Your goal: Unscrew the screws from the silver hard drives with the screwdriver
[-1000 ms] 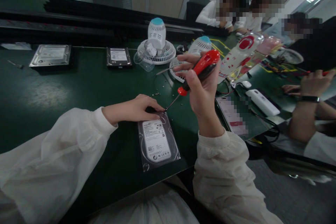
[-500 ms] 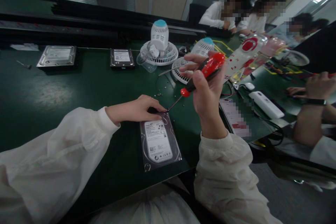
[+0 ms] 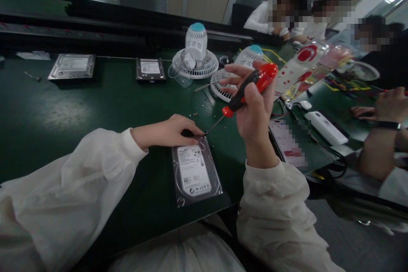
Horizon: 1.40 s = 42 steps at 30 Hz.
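A hard drive (image 3: 195, 172) with a white label lies flat near the front edge of the green table. My left hand (image 3: 174, 131) rests on its far end, with thumb and fingers apart, the fingertips near the far right corner. In my right hand (image 3: 255, 97) is a red and black screwdriver (image 3: 237, 100), held at a slant with thumb and fingers around the handle. Its tip meets the drive's far right corner, beside my left fingertips. Several small screws (image 3: 195, 114) are scattered on the table beyond the drive.
Farther back lie a larger drive (image 3: 72, 66), a smaller drive (image 3: 149, 69) and two white fans (image 3: 196, 49). To the right are a phone (image 3: 287, 142), a white device (image 3: 325, 128) and a clear bottle (image 3: 299, 68). A person's hand (image 3: 393, 104) is at the far right.
The whole view has shifted slightly. The screwdriver handle has turned a little in my right hand, while its tip stays at the same corner of the drive.
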Each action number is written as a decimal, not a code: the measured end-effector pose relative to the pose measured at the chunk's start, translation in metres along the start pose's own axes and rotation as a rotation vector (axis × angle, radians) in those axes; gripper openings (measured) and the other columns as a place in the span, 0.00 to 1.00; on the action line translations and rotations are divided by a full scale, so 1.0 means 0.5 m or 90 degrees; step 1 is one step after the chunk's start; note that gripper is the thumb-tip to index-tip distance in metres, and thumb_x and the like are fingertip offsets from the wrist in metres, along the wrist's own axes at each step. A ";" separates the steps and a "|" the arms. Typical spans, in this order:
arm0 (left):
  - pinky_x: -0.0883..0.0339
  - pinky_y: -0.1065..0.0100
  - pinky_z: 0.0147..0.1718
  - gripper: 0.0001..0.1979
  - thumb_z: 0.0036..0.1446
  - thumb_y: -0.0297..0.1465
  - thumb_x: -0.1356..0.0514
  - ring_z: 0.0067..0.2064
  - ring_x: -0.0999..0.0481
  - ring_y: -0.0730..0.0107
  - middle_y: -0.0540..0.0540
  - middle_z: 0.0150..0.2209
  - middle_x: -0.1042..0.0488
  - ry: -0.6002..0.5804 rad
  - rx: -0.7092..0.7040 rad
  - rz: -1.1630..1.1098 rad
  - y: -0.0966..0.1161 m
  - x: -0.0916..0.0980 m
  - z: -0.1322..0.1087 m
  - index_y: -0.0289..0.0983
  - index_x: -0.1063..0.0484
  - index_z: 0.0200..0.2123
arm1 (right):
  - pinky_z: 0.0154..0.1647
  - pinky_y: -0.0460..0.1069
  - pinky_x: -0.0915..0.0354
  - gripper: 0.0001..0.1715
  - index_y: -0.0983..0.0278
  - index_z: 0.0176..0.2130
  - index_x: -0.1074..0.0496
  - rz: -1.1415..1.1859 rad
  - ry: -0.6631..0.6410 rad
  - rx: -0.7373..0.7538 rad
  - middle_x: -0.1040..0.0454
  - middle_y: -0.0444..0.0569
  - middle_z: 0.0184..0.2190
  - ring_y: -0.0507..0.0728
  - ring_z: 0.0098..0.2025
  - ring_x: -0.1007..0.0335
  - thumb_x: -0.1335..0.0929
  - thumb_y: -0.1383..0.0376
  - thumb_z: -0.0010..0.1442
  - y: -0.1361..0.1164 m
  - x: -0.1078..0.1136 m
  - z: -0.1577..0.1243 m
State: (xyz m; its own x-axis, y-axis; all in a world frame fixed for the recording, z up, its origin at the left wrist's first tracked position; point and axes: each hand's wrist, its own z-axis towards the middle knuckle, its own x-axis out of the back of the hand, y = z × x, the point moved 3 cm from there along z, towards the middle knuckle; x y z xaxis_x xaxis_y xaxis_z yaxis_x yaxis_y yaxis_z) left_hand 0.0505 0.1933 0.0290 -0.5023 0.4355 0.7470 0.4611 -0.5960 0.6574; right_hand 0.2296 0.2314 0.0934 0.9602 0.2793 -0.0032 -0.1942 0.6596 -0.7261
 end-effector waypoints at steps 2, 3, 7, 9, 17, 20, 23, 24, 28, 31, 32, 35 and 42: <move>0.35 0.67 0.52 0.17 0.64 0.39 0.39 0.49 0.22 0.67 0.47 0.49 0.19 0.001 0.002 -0.002 -0.004 -0.001 0.000 0.41 0.23 0.53 | 0.49 0.58 0.26 0.30 0.47 0.53 0.40 0.015 -0.017 -0.025 0.26 0.43 0.54 0.57 0.47 0.24 0.32 0.42 0.55 0.000 0.003 0.001; 0.35 0.67 0.52 0.17 0.64 0.39 0.39 0.49 0.22 0.68 0.47 0.49 0.19 0.002 0.003 -0.004 -0.005 -0.002 0.000 0.41 0.23 0.53 | 0.49 0.58 0.26 0.31 0.48 0.53 0.39 0.019 -0.024 -0.031 0.27 0.43 0.56 0.59 0.49 0.25 0.32 0.41 0.55 -0.001 0.003 0.001; 0.34 0.68 0.50 0.17 0.64 0.39 0.39 0.49 0.22 0.67 0.46 0.49 0.19 0.000 0.007 -0.010 -0.005 -0.002 0.000 0.41 0.23 0.53 | 0.51 0.58 0.28 0.22 0.50 0.48 0.35 0.002 -0.011 -0.026 0.25 0.43 0.54 0.58 0.48 0.24 0.32 0.47 0.58 -0.005 -0.002 -0.001; 0.34 0.68 0.50 0.17 0.64 0.38 0.39 0.49 0.22 0.67 0.46 0.49 0.19 -0.002 0.007 -0.013 -0.003 -0.001 -0.001 0.41 0.23 0.53 | 0.51 0.58 0.28 0.17 0.49 0.45 0.37 -0.006 0.015 -0.011 0.24 0.40 0.51 0.56 0.46 0.24 0.30 0.52 0.58 -0.006 -0.004 -0.003; 0.34 0.67 0.50 0.17 0.64 0.37 0.39 0.49 0.22 0.67 0.46 0.49 0.20 -0.006 0.013 -0.013 -0.004 0.000 -0.001 0.41 0.23 0.54 | 0.49 0.59 0.27 0.27 0.48 0.51 0.35 0.065 -0.019 -0.025 0.25 0.43 0.55 0.60 0.48 0.24 0.30 0.46 0.54 0.001 0.003 0.003; 0.33 0.68 0.49 0.17 0.64 0.38 0.39 0.49 0.22 0.67 0.46 0.49 0.20 -0.005 0.008 -0.023 -0.004 -0.001 -0.001 0.41 0.23 0.54 | 0.51 0.58 0.27 0.21 0.51 0.49 0.33 0.057 -0.009 -0.017 0.24 0.44 0.53 0.58 0.47 0.23 0.30 0.49 0.57 0.000 0.001 0.002; 0.33 0.67 0.49 0.17 0.63 0.38 0.39 0.48 0.22 0.67 0.45 0.49 0.20 -0.003 0.011 -0.026 -0.002 0.000 -0.001 0.41 0.23 0.53 | 0.52 0.56 0.28 0.17 0.51 0.44 0.36 0.005 0.040 0.027 0.23 0.40 0.43 0.54 0.43 0.23 0.28 0.54 0.58 -0.003 -0.002 -0.001; 0.33 0.67 0.49 0.17 0.63 0.38 0.39 0.48 0.22 0.66 0.45 0.49 0.20 -0.002 0.013 -0.026 -0.001 0.001 -0.002 0.41 0.22 0.53 | 0.52 0.55 0.28 0.18 0.51 0.43 0.37 -0.006 0.056 0.045 0.23 0.38 0.40 0.53 0.41 0.23 0.27 0.55 0.57 -0.004 -0.003 -0.002; 0.32 0.68 0.49 0.17 0.63 0.38 0.38 0.48 0.21 0.67 0.45 0.49 0.20 -0.005 0.017 -0.031 -0.001 0.001 -0.001 0.41 0.23 0.53 | 0.46 0.54 0.26 0.19 0.49 0.45 0.36 0.031 0.053 0.040 0.22 0.39 0.42 0.54 0.40 0.24 0.28 0.52 0.56 -0.002 0.001 0.002; 0.32 0.68 0.49 0.18 0.63 0.38 0.38 0.49 0.21 0.67 0.45 0.49 0.20 -0.005 0.014 -0.027 -0.007 -0.001 -0.001 0.40 0.23 0.54 | 0.46 0.57 0.26 0.24 0.48 0.50 0.35 0.074 0.008 -0.010 0.23 0.43 0.51 0.58 0.46 0.24 0.32 0.47 0.56 0.000 0.006 0.006; 0.32 0.68 0.49 0.18 0.63 0.38 0.38 0.49 0.22 0.67 0.45 0.50 0.20 -0.003 0.012 -0.023 -0.009 -0.001 -0.001 0.40 0.23 0.54 | 0.47 0.58 0.26 0.25 0.48 0.51 0.34 0.074 -0.002 -0.020 0.24 0.43 0.53 0.59 0.47 0.25 0.32 0.46 0.56 -0.001 0.007 0.006; 0.33 0.67 0.51 0.18 0.63 0.38 0.38 0.49 0.22 0.67 0.46 0.50 0.20 -0.001 0.010 -0.017 -0.011 -0.001 -0.001 0.41 0.23 0.54 | 0.49 0.57 0.27 0.19 0.49 0.48 0.33 0.035 0.002 -0.025 0.24 0.42 0.51 0.58 0.48 0.25 0.33 0.47 0.58 -0.004 0.006 0.003; 0.33 0.67 0.51 0.18 0.63 0.39 0.39 0.50 0.22 0.67 0.46 0.51 0.20 -0.014 0.014 -0.019 -0.006 0.002 -0.001 0.41 0.24 0.54 | 0.48 0.56 0.28 0.14 0.50 0.44 0.37 0.048 0.038 0.019 0.24 0.40 0.45 0.55 0.44 0.25 0.31 0.53 0.59 -0.007 0.000 0.000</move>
State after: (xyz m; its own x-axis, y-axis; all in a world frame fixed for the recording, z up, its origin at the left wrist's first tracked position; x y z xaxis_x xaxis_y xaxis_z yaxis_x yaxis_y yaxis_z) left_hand 0.0482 0.1949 0.0278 -0.4998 0.4683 0.7286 0.4615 -0.5679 0.6816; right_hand 0.2303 0.2289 0.0959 0.9527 0.2874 -0.0988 -0.2716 0.6588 -0.7016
